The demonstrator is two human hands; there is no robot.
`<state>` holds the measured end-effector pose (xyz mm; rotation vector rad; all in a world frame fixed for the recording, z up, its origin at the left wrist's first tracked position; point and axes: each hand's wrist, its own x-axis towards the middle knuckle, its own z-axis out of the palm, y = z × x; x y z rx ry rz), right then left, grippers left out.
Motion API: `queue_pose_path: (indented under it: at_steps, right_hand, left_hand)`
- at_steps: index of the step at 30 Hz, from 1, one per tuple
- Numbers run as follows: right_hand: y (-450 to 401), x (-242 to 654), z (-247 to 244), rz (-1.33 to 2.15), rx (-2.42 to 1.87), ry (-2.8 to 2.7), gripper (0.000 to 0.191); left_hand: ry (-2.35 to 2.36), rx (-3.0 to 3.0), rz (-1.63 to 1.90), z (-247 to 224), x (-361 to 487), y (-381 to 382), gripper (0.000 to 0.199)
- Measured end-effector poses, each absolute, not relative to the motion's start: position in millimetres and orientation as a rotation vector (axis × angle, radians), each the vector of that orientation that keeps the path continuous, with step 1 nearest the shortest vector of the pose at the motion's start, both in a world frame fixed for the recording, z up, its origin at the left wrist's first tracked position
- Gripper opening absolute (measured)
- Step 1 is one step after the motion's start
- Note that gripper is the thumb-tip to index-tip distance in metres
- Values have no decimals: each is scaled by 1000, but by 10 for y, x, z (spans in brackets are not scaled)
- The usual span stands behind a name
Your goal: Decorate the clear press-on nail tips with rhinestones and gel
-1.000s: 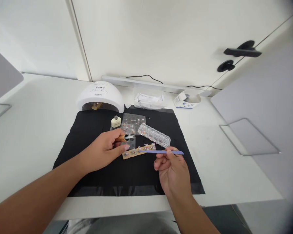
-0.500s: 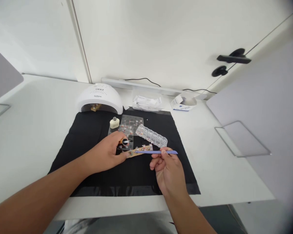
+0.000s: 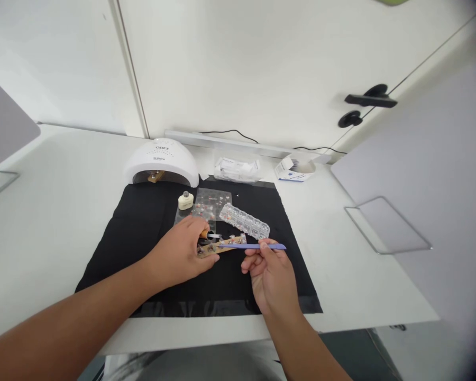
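My left hand (image 3: 182, 251) is closed around a brush with an orange-brown cap (image 3: 204, 234), its pale tip pointing right. The thumb of that hand lies by the left part of a wooden strip (image 3: 224, 247) carrying small clear and reddish pieces. Between the thumb and fingers of my right hand (image 3: 273, 270) is a thin purple stick (image 3: 257, 246), whose left end reaches over the strip. Just behind the strip lies a clear compartment case (image 3: 245, 221). Patterned transparent sheets (image 3: 214, 198) lie under and behind my left hand, beside a cream bottle (image 3: 185, 201).
A white dome lamp (image 3: 162, 159) with a wooden piece inside stands at the back left of the black mat (image 3: 143, 211). Behind the mat are a clear packet (image 3: 237, 169) and an open white box (image 3: 295, 169). A wire frame (image 3: 388, 225) is at right.
My left hand has shifted slightly right along the strip, its brush turning to point right; more of the strip's left end shows. The purple stick has barely moved. The view has shifted slightly.
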<state>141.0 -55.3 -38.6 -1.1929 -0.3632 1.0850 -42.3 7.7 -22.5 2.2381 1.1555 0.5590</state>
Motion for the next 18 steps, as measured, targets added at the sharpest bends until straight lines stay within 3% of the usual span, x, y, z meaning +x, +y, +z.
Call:
queue_pose_path:
  at_steps: [18]
  right_hand:
    - [-558, 1413, -422, 1097, -1187, -366, 30]
  left_hand:
    - [1310, 2337, 578, -292, -332, -19, 19]
